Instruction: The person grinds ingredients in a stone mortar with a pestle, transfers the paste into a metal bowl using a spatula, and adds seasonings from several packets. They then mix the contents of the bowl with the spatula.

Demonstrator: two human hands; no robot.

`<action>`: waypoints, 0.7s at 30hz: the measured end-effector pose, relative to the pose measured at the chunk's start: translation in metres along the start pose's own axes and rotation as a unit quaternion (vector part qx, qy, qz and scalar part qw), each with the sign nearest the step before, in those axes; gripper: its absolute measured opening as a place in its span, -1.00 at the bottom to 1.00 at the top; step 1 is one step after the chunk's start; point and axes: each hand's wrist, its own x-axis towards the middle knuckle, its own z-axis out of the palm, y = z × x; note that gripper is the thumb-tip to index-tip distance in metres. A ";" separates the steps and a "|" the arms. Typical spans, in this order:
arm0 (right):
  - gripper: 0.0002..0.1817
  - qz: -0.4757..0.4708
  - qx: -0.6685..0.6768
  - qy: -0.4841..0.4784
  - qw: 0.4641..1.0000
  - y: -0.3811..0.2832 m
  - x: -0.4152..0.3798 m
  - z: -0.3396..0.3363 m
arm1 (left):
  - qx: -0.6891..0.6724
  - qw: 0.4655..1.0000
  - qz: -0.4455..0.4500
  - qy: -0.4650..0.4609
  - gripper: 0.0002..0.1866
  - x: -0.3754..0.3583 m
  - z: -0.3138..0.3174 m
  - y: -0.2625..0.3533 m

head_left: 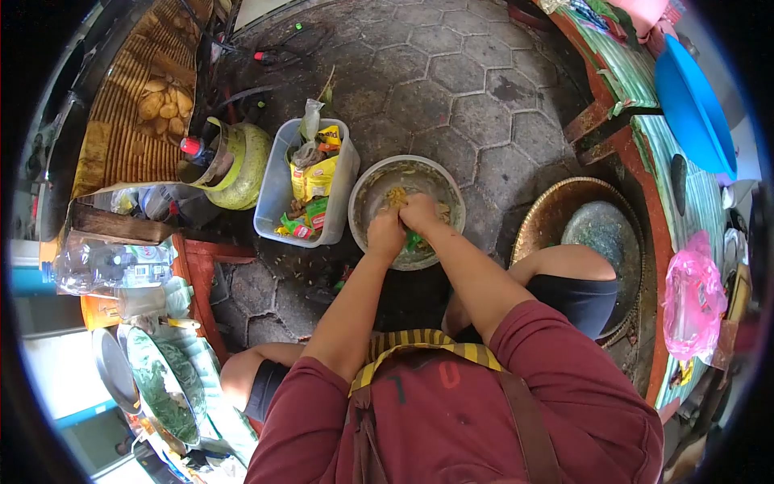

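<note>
A round pale bowl (367, 182) stands on the paving between my knees, its inside smeared with wet mixture. Over it, my left hand (385, 234) and my right hand (419, 213) are pressed together, both with curled fingers. A moist yellow-brown clump (396, 196) sticks out at the far side of the fingers, gripped between the two hands. Below the hands, a bit of bright green (414, 241) shows in the bowl, partly hidden by my right wrist. More pale mixture lines the bowl's right side.
Left of the bowl is a plastic tub (345, 165) with yellow packets (314, 179). A green gas cylinder (242, 165) stands beyond it. On my right lies a wide woven basket (542, 211) holding a dark round lid-like thing (601, 230). A blue basin (695, 109) leans at the right edge.
</note>
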 end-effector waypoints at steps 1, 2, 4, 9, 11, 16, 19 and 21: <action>-0.72 0.005 0.009 0.021 1.000 0.000 -0.003 0.003 | 0.004 1.000 0.017 0.014 -0.93 -0.002 0.004 -0.002; -0.72 0.049 0.028 0.019 0.998 0.007 -0.003 0.010 | -0.009 1.000 0.027 -0.004 -0.93 -0.003 0.012 -0.008; -0.68 0.080 0.028 0.040 0.996 0.018 -0.005 0.008 | 0.021 0.997 0.074 -0.004 -0.86 -0.003 0.027 -0.017; -0.45 0.129 -0.041 0.058 0.989 0.082 0.024 0.013 | -0.088 0.995 0.004 0.038 -0.82 -0.008 0.030 -0.012; -0.53 0.131 -0.055 0.079 0.987 0.081 0.026 0.008 | -0.084 0.992 -0.074 0.049 -0.81 -0.011 0.018 -0.014; -0.72 0.099 -0.023 0.158 0.982 0.059 0.016 -0.012 | -0.111 0.977 -0.180 0.025 -0.77 -0.017 0.021 -0.029; -0.75 0.035 -0.068 0.166 0.983 0.068 0.027 -0.012 | -0.181 0.951 -0.250 -0.009 -0.75 -0.013 0.016 -0.020; -0.77 0.033 0.041 0.090 0.995 0.044 0.018 -0.033 | -0.270 0.907 -0.319 -0.048 -0.72 -0.007 0.011 -0.018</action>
